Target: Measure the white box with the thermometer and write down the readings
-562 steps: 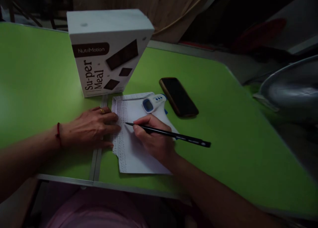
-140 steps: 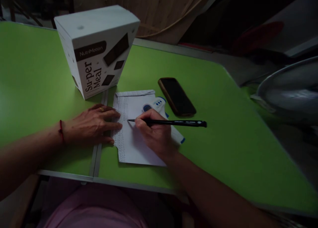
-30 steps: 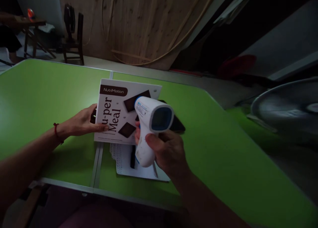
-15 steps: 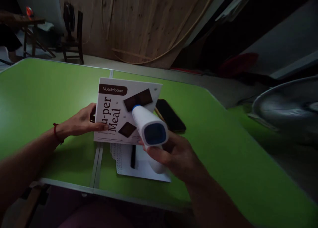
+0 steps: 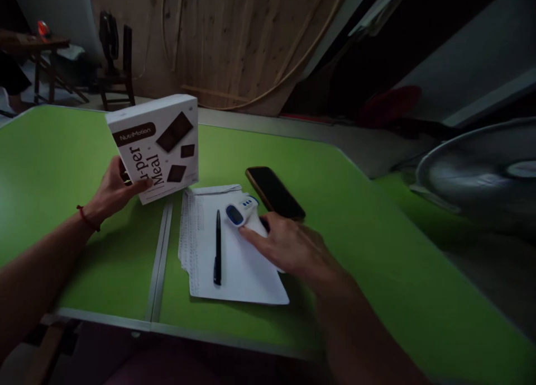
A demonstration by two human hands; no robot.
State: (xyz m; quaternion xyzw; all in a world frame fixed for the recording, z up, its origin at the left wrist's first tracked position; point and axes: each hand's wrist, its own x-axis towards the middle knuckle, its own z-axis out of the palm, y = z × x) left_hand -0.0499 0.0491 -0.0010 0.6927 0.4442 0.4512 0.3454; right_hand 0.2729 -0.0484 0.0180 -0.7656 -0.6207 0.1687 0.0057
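Observation:
My left hand [image 5: 119,186] grips the lower left corner of a white box [image 5: 157,147] printed "NutriMotion" and "Meal" with dark chocolate-like squares, thumb on its front. The box is tilted, held over the left part of the table. My right hand [image 5: 288,242] is closed around a white and blue infrared thermometer [image 5: 247,209], which lies low over the paper; its handle is mostly hidden under my fingers. A black pen [image 5: 218,251] rests on the white notebook [image 5: 251,279], left of the thermometer. Just beyond my right hand lies a black smartphone [image 5: 276,192].
The green folding table [image 5: 355,251] has a metal seam [image 5: 158,267] left of the notebook. A metal fan [image 5: 481,172] stands at the right. Behind are a wooden panel [image 5: 234,38], a dark chair [image 5: 121,83] and a wooden table [image 5: 50,44] with part of a person beside it.
The box has moved left and turned at an angle. My right hand has lowered the thermometer from in front of the box to the notebook, uncovering the pen and the phone.

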